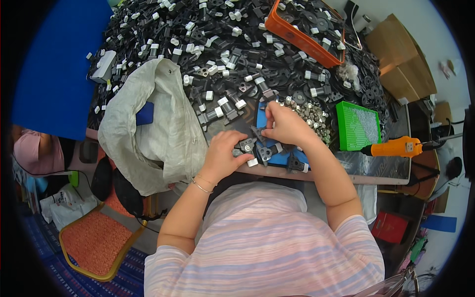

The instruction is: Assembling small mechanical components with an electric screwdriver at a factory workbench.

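Observation:
My left hand grips a black plastic part at the table's near edge. A round metal piece shows in the middle of that part. My right hand is just to its right, thumb and fingers bent together over another small black part; whether they pinch it or something else is hidden. Under and beside the right hand lies a blue mat. A black part with a white end rests on the mat. Silver round metal pieces lie in a pile beyond my right wrist.
Loose black and white plastic parts heap over the table's far side. An orange crate sits among them. At right are a green tray of small pieces and an orange power screwdriver. A pale woven sack stands at left.

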Action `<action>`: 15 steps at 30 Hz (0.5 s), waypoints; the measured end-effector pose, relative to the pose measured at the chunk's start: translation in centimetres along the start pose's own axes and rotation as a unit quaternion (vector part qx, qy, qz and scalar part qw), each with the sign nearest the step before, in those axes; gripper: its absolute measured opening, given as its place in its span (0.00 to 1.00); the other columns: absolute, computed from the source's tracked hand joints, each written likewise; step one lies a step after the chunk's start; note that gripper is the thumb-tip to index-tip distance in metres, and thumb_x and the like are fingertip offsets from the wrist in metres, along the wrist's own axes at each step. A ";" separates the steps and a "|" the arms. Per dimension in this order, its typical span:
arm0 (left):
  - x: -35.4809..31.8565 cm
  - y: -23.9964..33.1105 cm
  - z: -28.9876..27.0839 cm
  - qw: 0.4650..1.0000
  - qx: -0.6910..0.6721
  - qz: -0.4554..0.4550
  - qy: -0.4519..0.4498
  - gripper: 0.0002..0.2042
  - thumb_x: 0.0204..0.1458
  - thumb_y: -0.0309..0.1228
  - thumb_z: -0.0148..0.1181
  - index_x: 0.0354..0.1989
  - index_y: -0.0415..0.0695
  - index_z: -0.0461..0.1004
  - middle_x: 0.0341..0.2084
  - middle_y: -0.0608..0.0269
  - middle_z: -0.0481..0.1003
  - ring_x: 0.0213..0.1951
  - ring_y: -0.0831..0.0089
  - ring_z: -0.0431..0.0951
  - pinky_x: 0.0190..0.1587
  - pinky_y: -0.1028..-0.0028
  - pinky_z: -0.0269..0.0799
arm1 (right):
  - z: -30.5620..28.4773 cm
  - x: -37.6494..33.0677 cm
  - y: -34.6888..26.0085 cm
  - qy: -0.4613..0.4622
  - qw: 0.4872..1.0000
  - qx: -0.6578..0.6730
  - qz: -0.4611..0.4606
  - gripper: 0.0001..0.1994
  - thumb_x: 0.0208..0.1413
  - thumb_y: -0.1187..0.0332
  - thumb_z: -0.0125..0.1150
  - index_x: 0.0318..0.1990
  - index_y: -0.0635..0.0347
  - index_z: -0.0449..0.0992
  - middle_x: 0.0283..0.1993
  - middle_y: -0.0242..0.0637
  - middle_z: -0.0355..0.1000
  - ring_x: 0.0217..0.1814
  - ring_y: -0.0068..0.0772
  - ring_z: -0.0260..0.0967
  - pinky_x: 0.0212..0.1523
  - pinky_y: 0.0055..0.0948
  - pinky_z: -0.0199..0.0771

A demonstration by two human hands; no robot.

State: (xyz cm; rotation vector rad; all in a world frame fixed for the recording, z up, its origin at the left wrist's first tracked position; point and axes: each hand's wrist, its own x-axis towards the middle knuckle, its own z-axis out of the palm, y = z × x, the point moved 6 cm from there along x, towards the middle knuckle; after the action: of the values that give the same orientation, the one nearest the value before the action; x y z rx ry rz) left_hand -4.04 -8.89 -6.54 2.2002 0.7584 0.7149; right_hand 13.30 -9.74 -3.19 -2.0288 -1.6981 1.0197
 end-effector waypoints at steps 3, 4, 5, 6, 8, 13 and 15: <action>0.0 0.2 0.0 1.000 0.005 0.000 -0.008 0.24 0.34 0.37 0.73 0.41 0.42 0.75 0.39 0.58 0.75 0.42 0.57 0.72 0.46 0.65 0.67 | 0.2 0.1 0.3 0.002 1.000 0.017 0.008 0.18 0.39 0.75 0.68 0.34 0.61 0.62 0.26 0.39 0.74 0.32 0.38 0.73 0.34 0.33 0.69; 0.0 0.2 0.0 1.000 0.004 0.000 -0.009 0.24 0.34 0.37 0.73 0.41 0.42 0.75 0.39 0.58 0.75 0.42 0.57 0.72 0.46 0.65 0.67 | 0.1 0.2 0.3 0.008 1.000 0.020 0.012 0.18 0.39 0.75 0.68 0.34 0.61 0.62 0.27 0.38 0.73 0.32 0.38 0.73 0.34 0.33 0.69; 0.0 0.2 0.0 1.000 0.007 0.002 -0.003 0.24 0.34 0.37 0.73 0.41 0.42 0.75 0.39 0.58 0.75 0.42 0.57 0.72 0.46 0.64 0.67 | 0.1 0.2 0.4 0.014 1.000 0.022 0.016 0.18 0.39 0.75 0.68 0.34 0.61 0.63 0.27 0.38 0.73 0.32 0.37 0.73 0.34 0.33 0.70; 0.1 0.3 0.0 1.000 0.010 0.004 0.003 0.24 0.33 0.37 0.73 0.41 0.42 0.74 0.39 0.57 0.75 0.42 0.56 0.72 0.46 0.64 0.67 | 0.0 0.3 0.4 0.015 0.999 0.023 0.019 0.18 0.39 0.75 0.68 0.34 0.61 0.63 0.27 0.38 0.73 0.32 0.37 0.73 0.34 0.33 0.70; 0.2 0.1 0.0 1.000 0.005 0.002 0.006 0.24 0.34 0.37 0.73 0.41 0.41 0.74 0.39 0.57 0.75 0.42 0.56 0.72 0.46 0.64 0.67 | 0.0 0.3 0.5 0.012 0.999 0.027 0.026 0.17 0.40 0.76 0.68 0.35 0.62 0.63 0.27 0.38 0.72 0.31 0.37 0.72 0.34 0.32 0.69; 0.1 -0.2 -0.2 0.999 0.006 -0.020 0.027 0.21 0.37 0.35 0.70 0.40 0.40 0.74 0.37 0.56 0.75 0.41 0.55 0.72 0.45 0.64 0.67 | -3.2 -1.3 1.3 0.084 0.996 0.013 0.003 0.14 0.42 0.77 0.64 0.34 0.61 0.64 0.29 0.38 0.74 0.34 0.38 0.73 0.34 0.32 0.70; 0.1 -0.2 -0.2 1.000 0.010 -0.017 0.023 0.20 0.39 0.36 0.69 0.41 0.40 0.74 0.38 0.55 0.75 0.41 0.55 0.72 0.45 0.63 0.67 | -3.7 -2.2 2.7 0.058 0.997 -0.054 0.008 0.12 0.42 0.77 0.62 0.34 0.60 0.66 0.32 0.39 0.76 0.37 0.43 0.74 0.36 0.36 0.71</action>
State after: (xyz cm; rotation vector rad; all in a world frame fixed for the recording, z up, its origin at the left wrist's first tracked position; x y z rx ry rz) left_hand -4.23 -8.61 -6.54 2.1909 0.8267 0.7453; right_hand 17.68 -11.77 -1.58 -2.1281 -1.7139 0.8143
